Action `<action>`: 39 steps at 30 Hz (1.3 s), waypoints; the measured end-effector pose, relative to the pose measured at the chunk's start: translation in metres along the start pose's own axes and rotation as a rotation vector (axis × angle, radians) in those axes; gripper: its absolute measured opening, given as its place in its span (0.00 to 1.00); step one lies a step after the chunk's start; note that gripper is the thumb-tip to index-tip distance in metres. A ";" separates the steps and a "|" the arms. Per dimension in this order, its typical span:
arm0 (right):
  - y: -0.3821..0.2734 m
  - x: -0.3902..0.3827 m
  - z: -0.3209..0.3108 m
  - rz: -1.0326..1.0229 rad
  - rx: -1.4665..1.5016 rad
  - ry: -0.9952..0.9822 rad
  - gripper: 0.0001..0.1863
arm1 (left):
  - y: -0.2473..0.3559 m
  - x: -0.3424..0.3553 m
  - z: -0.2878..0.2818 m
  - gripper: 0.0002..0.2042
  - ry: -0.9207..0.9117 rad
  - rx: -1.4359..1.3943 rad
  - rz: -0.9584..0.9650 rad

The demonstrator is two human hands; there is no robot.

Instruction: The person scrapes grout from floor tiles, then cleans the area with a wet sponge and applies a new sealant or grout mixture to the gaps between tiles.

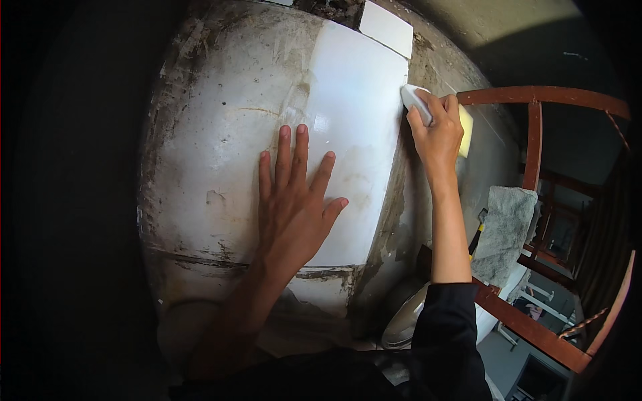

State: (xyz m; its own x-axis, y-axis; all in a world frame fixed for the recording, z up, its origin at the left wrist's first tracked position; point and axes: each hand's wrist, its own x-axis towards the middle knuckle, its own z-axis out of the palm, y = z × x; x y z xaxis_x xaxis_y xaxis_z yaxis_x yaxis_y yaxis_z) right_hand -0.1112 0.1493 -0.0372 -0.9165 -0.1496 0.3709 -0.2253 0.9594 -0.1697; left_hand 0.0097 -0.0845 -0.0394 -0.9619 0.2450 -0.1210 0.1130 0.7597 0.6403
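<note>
Your left hand (294, 217) is spread out with the fingers apart, and it lies on the big tiles. Under and above its fingers is the bright white tile (358, 87). To the left of it is the dull, stained tile (227, 134). Your right hand (438, 137) is curled around a white scraper (416, 100), with the thumb on one side and fingers on the other. The scraper pokes out up and left of that hand, at the right edge of the bright tile. A yellow piece (465, 130) shows on the other side of the hand; I can't tell if it is part of the scraper.

The scraper looks light and stiff, so a thumb-and-finger pinch near its middle should hold it well. The bright tile looks hard, smooth and a bit slippery, and its thin edge might chip, so a flat palm suits it best. Below and right of your right hand, a gray towel (501, 234) hangs on a red-brown frame (533, 144).
</note>
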 end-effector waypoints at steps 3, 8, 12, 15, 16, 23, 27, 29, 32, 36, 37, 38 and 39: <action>0.011 0.020 -0.001 0.088 -0.033 0.021 0.14 | 0.004 0.001 0.001 0.29 0.002 -0.003 0.032; -0.007 0.002 -0.009 0.089 0.011 -0.064 0.16 | 0.000 0.000 -0.002 0.29 0.004 0.010 0.007; -0.009 -0.015 -0.014 0.097 0.017 0.010 0.15 | 0.002 0.001 0.000 0.29 0.005 -0.006 0.024; -0.002 -0.004 -0.013 0.108 -0.013 0.004 0.15 | 0.004 0.002 0.003 0.29 0.007 -0.008 0.037; -0.001 -0.004 -0.013 0.078 -0.027 0.019 0.15 | 0.005 0.002 0.003 0.29 0.004 -0.009 0.037; -0.011 -0.022 -0.016 0.104 -0.022 0.026 0.15 | 0.004 0.002 0.001 0.29 0.012 -0.012 0.032; -0.014 -0.015 -0.014 0.125 -0.018 0.017 0.15 | 0.004 0.002 -0.002 0.29 0.015 0.000 0.033; -0.022 -0.034 -0.019 0.113 -0.034 -0.022 0.15 | 0.003 0.002 -0.002 0.29 0.012 -0.001 0.025; -0.019 -0.033 -0.015 0.154 -0.015 0.010 0.15 | 0.003 0.001 -0.001 0.29 -0.004 0.006 0.024; -0.009 -0.009 -0.016 0.195 -0.014 0.013 0.15 | 0.007 0.002 0.000 0.28 0.062 0.001 0.071; -0.010 -0.013 -0.017 0.198 -0.016 0.017 0.15 | 0.005 0.003 0.002 0.28 0.064 -0.003 0.063; -0.014 -0.022 -0.021 0.282 0.101 0.088 0.15 | 0.004 0.004 0.002 0.28 0.067 0.002 0.065; -0.019 -0.034 -0.026 0.367 0.218 0.158 0.14 | 0.004 0.005 0.001 0.26 0.073 -0.015 0.059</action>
State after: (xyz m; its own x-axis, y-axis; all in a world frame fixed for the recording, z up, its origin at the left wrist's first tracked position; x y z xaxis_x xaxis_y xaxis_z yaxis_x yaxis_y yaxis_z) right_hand -0.0670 0.1426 -0.0226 -0.8908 0.2454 0.3824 0.0251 0.8669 -0.4978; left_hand 0.0056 -0.0795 -0.0387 -0.9693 0.2442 -0.0280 0.1666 0.7362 0.6559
